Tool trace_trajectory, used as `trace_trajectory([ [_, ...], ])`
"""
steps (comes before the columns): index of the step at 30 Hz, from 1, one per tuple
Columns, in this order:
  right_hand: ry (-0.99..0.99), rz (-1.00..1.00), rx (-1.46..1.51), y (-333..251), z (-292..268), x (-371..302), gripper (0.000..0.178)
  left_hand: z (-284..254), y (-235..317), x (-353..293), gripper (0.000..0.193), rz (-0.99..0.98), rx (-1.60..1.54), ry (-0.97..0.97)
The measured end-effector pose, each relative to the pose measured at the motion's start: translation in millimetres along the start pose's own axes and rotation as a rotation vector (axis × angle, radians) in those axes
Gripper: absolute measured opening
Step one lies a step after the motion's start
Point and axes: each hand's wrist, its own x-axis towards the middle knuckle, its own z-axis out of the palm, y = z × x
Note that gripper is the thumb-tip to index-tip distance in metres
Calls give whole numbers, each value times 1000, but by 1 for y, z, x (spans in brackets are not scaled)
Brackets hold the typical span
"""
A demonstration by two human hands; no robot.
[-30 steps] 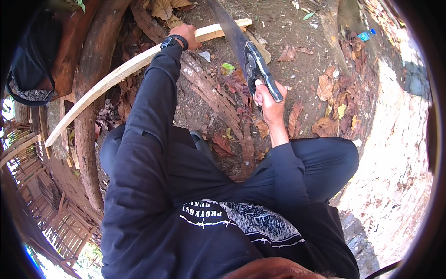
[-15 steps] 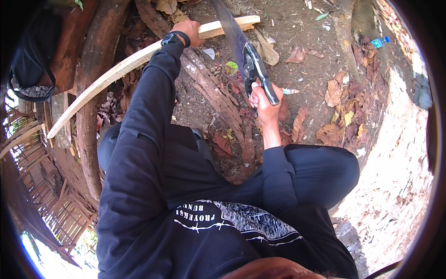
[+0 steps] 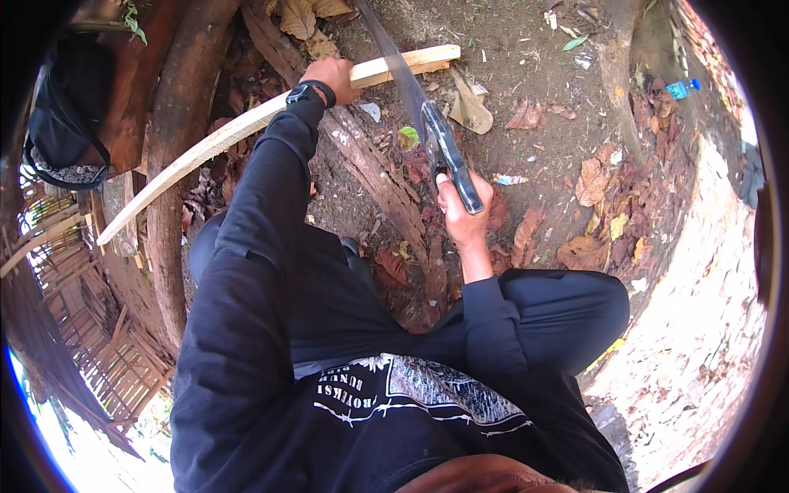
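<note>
A long pale strip of wood (image 3: 218, 140) slants across the upper left, its right end raised toward the top centre. My left hand (image 3: 330, 80) is closed round it near that end, with a black watch on the wrist. My right hand (image 3: 466, 212) grips the black handle of a hand saw (image 3: 440, 148). The saw's blade, blurred by motion, crosses the wood strip just right of my left hand. How deep the blade sits in the wood cannot be made out.
Brown logs (image 3: 177, 123) lie at the left, and a weathered branch (image 3: 378, 177) runs below the strip. A black bag (image 3: 70, 115) sits at the upper left, above a bamboo slat panel (image 3: 90, 304). Dry leaves (image 3: 585, 251) and a blue-capped plastic bottle (image 3: 680, 89) lie on the soil at the right.
My right hand has drawn the saw back toward my body, and its handle sits lower. My left hand keeps its hold on the wood strip. The whole view has shifted slightly.
</note>
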Motion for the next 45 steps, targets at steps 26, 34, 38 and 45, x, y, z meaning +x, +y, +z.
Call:
trace_trajectory([
  [26, -10, 112, 132, -1, 6, 9, 11, -5, 5, 0, 43, -21, -79, -21],
  [34, -8, 147, 139, -28, -26, -74, 11, -4, 1, 2, 45, -48, -68, -45],
  [38, 25, 97, 44, -4, -1, -25, 18, 0, 1, 4, 47, -21, -50, -46],
  [45, -10, 135, 54, -15, -17, -62, 11, -7, -1, 1, 49, -50, -66, -56],
])
